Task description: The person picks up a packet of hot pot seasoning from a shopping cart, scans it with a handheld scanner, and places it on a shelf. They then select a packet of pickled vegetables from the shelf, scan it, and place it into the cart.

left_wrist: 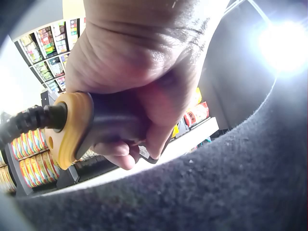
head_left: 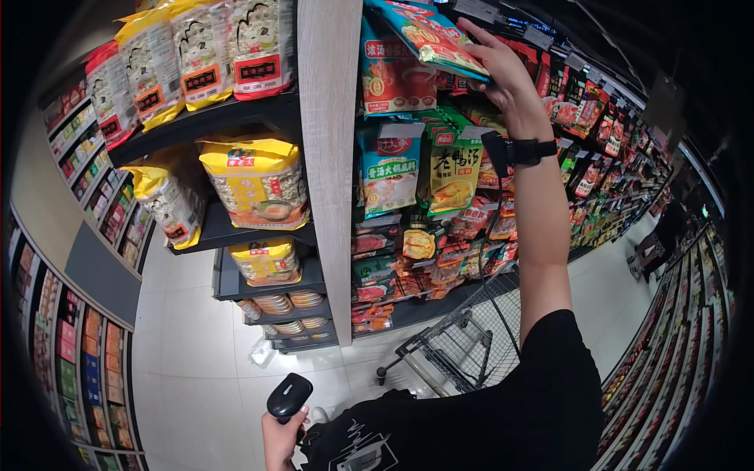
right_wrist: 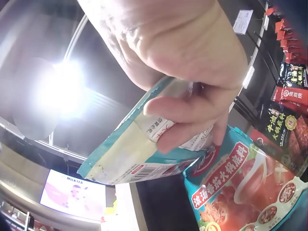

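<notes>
At the top of the head view, my right hand (head_left: pixel 509 72) grips a teal soup-base packet (head_left: pixel 437 41), tilted in front of the rack. The right wrist view shows the fingers (right_wrist: pixel 185 118) curled round this packet, its barcode side visible. Another teal packet (head_left: pixel 397 77), with a tomato soup picture, hangs just behind and below it. Low in the head view, my left hand (head_left: pixel 280 438) holds a black barcode scanner (head_left: pixel 289 396). Seen from the left wrist, the fingers wrap the scanner's dark handle (left_wrist: pixel 118 118), which has a yellow end and a coiled cable (left_wrist: pixel 24 126).
Yellow noodle bags (head_left: pixel 255 184) fill shelves left of a wooden panel (head_left: pixel 326 173). More packets (head_left: pixel 452 169) hang below my right hand. A wire shopping cart (head_left: pixel 471 341) stands beneath the rack. Farther right in the aisle is another person (head_left: pixel 664 235).
</notes>
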### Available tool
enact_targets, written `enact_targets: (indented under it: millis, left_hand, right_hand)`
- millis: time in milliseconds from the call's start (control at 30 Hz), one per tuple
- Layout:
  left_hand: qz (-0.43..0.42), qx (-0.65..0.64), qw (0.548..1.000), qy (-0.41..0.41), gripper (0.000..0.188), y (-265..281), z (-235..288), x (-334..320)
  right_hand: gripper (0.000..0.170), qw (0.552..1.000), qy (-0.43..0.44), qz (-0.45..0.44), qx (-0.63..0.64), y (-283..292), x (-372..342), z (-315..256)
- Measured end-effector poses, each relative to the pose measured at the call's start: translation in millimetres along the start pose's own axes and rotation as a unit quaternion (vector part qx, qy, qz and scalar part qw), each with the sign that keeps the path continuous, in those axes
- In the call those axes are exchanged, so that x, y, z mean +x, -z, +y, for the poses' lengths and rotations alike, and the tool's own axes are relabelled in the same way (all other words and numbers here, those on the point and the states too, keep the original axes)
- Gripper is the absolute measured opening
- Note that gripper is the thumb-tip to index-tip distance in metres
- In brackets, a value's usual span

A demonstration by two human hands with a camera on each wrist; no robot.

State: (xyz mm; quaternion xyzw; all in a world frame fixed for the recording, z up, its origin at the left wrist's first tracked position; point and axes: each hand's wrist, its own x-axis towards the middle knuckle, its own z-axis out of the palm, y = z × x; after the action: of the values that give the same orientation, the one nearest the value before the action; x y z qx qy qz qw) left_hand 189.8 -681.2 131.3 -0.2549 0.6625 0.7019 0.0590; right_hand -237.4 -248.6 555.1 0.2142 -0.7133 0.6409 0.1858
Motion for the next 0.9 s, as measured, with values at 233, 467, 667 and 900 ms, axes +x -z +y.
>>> enact_targets:
  millis: [233,467,667,900]
  left_hand:
    - [-0.021,0.014,1.000,0.006,0.019,-2,1,3]
    - [-0.007,0.011,1.000,0.004,0.018,-2,-3,1]
    - [0.013,-0.006,1.000,0.011,0.013,-4,4,-3]
    - [-0.005,-0.006,1.000,0.010,0.012,-1,5,1]
  right_hand:
    - [0.041,0.999,-0.010,-0.010,-0.034,-9,2,-9]
    - [0.037,0.999,-0.031,-0.015,-0.042,-5,7,4]
    - [0.039,1.000,-0.013,-0.009,-0.021,-14,-1,12]
    - [0.057,0.975,0.087,0.020,-0.203,-36,5,67]
